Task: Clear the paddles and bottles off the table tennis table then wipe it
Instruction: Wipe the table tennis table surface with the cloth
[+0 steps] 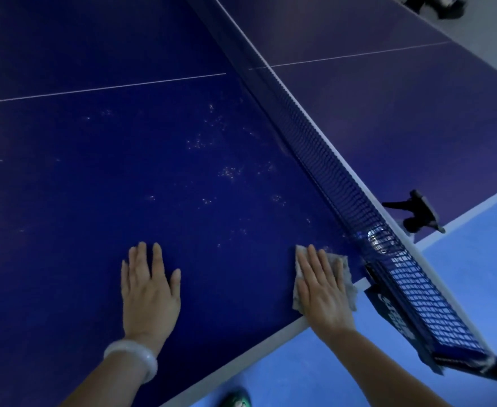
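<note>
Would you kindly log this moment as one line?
phase: wiping | right hand: flat on grey cloth | left hand: flat on blue table

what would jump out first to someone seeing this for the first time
Two hands lie flat on the blue table tennis table: the left hand bare on the surface, the right hand pressing a grey cloth near the table's edge, close beside the net. Pale specks are scattered over the surface ahead of the hands. A white bangle circles the left wrist.
</note>
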Available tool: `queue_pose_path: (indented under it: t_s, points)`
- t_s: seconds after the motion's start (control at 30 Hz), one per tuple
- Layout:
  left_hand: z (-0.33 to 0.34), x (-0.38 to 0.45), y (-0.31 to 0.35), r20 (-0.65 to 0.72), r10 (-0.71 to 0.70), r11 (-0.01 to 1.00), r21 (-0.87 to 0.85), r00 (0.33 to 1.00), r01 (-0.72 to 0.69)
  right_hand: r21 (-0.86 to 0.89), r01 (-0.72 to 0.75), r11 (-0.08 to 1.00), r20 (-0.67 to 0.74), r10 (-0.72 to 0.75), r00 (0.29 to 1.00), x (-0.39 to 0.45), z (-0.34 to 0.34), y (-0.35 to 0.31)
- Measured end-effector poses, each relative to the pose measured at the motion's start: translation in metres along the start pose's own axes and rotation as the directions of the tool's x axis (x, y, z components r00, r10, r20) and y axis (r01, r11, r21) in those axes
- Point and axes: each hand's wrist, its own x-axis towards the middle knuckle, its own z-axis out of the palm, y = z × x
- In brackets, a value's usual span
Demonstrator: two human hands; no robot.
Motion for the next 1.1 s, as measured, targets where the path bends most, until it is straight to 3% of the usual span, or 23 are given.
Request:
queue_pose_path:
  t_s: [0.1,0.2,0.43,0.67,0.87,0.97,1.1]
  points:
    - [0.003,0.007,0.021,-0.014,-0.131,0.990,0.045,0.991,0.132,0.050,-0.215,0.975,-0.063,0.218,0.974,0.012,0.004,0.008]
    - [0.006,0.007,0.023,-0.024,-0.138,0.987,0.076,0.990,0.139,0.086,-0.344,0.935,-0.112,0.352,0.929,0.033,0.003,0.013]
    - [0.007,0.007,0.023,-0.060,-0.139,0.987,0.077,0.989,0.143,0.222,-0.403,0.888,-0.030,0.420,0.907,0.085,-0.017,0.022]
    - [0.004,0.008,0.026,-0.016,-0.170,0.982,0.084,0.985,0.171,0.174,-0.449,0.877,-0.047,0.462,0.885,0.041,-0.006,0.016]
    - [0.005,0.009,0.027,-0.001,-0.180,0.979,0.097,0.984,0.180,0.144,-0.534,0.833,0.050,0.533,0.845,0.070,-0.015,0.017]
    - [0.004,0.008,0.028,0.003,-0.189,0.977,0.099,0.982,0.188,0.212,-0.572,0.793,0.095,0.565,0.819,0.070,-0.017,0.001]
    - [0.004,0.008,0.029,-0.002,-0.183,0.979,0.088,0.983,0.182,0.225,-0.520,0.824,0.106,0.510,0.853,0.048,-0.016,-0.030]
